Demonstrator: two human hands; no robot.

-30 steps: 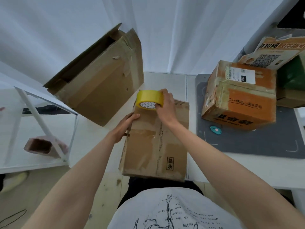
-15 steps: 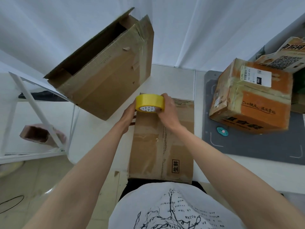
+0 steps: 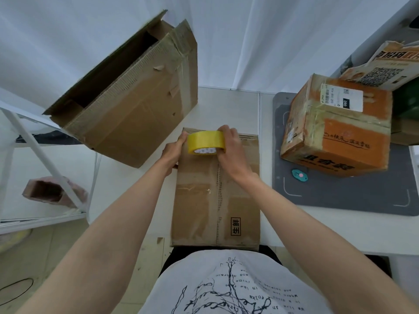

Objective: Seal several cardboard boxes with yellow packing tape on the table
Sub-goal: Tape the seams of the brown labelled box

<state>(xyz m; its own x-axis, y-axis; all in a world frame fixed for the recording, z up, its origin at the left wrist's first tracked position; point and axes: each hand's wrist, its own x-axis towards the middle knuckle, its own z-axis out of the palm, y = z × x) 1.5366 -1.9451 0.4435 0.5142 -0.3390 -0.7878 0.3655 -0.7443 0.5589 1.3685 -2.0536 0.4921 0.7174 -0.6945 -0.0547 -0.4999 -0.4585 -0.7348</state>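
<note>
Yellow tape (image 3: 205,142) is at the centre of the frame, over the far end of the flat box (image 3: 215,189) that lies on the table (image 3: 229,105). The right hand (image 3: 231,148) curls around the roll's right side; the left hand (image 3: 174,150) touches its left side, perhaps seeking the loose end, but I cannot tell. The roll looks light and stiff, easy to hold by its rim. Its film is probably thin and sticky, so it should be pulled straight. The box seems light and may slide.
</note>
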